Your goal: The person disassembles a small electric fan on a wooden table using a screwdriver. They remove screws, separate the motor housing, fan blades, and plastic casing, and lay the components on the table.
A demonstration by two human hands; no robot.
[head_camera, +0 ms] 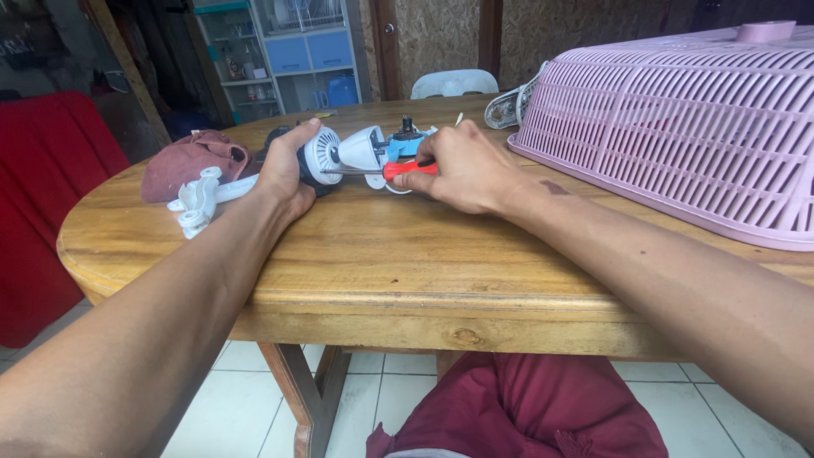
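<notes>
A white and black fan motor housing [339, 153] lies on its side on the wooden table [373, 254], with a blue part [405, 146] at its far end. My left hand [284, 170] grips the round vented end of the housing. In my right hand [466, 165] is a red-handled screwdriver [409, 168], its metal shaft pointing left into the housing. A white plastic stand piece [197, 202] sticks out to the left of my left hand.
A large pink slatted basket [678, 119] lies upside down on the right of the table. A dark red cloth [191, 161] sits at the left. Behind are a white chair [454, 82] and a shelf unit [288, 51].
</notes>
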